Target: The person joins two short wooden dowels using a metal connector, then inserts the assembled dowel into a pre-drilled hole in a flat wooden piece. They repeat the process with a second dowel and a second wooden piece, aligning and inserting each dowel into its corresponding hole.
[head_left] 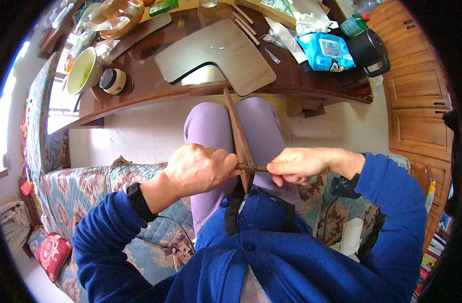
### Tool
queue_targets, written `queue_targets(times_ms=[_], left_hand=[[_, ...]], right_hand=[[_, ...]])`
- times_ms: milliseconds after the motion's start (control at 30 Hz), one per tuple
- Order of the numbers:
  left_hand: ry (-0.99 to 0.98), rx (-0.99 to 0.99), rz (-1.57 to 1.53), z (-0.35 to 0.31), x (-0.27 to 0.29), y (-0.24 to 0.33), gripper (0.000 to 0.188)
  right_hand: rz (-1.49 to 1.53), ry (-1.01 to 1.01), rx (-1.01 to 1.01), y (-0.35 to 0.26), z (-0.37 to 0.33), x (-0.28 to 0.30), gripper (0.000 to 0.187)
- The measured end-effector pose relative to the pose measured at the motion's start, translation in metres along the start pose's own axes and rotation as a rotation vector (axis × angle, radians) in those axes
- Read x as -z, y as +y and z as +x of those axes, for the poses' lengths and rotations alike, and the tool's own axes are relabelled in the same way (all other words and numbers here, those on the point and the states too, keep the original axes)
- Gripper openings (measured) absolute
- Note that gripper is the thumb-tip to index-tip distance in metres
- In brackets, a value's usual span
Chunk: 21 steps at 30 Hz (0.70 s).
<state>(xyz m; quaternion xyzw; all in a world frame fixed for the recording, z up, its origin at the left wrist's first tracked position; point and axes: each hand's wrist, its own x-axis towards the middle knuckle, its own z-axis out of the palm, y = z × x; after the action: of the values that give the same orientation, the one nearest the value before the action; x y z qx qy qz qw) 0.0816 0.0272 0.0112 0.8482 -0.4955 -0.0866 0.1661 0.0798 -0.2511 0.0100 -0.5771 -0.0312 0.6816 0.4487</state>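
Note:
Above my lap, my left hand (203, 169) and my right hand (301, 164) face each other, both closed on a thin brown rod (261, 168). The left fingers wrap the rod's left end, while my right thumb and fingers pinch its right end. Between them the rod crosses a long brown wooden board (236, 123), seen nearly edge-on. That board runs from my waist between my knees toward the table edge. Whether the rod passes through the board or only lies against it, I cannot tell.
On the brown table (140, 93) lie a notched wooden panel (215, 43), several wooden rods (246, 29) and a blue wipes pack (325, 52). A black pot (369, 50) stands right; a bowl (83, 71) and a jar (113, 81) stand left. A patterned sofa (84, 187) is beneath me.

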Motion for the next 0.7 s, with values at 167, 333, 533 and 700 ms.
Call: queue_targets(times_ms=[167, 333, 533, 700], left_hand=[[-0.401, 0.385, -0.836, -0.008, 0.0, -0.005, 0.041], [-0.694, 0.601, -1.665, -0.009, 0.002, -0.025, 0.051], [-0.246, 0.319, -0.838, -0.009, 0.002, -0.01, 0.04], [-0.113, 0.281, -0.143, -0.009, 0.013, 0.006, 0.038]], right_hand=[[-1.118, 0.786, 0.652, -0.007, -0.011, -0.011, 0.024], [-1.64, 1.012, 0.932, -0.01, -0.008, -0.007, 0.025], [-1.448, 0.992, 0.833, -0.006, 0.0, -0.005, 0.035], [-1.115, 0.889, 0.625, -0.002, -0.001, -0.016, 0.038]])
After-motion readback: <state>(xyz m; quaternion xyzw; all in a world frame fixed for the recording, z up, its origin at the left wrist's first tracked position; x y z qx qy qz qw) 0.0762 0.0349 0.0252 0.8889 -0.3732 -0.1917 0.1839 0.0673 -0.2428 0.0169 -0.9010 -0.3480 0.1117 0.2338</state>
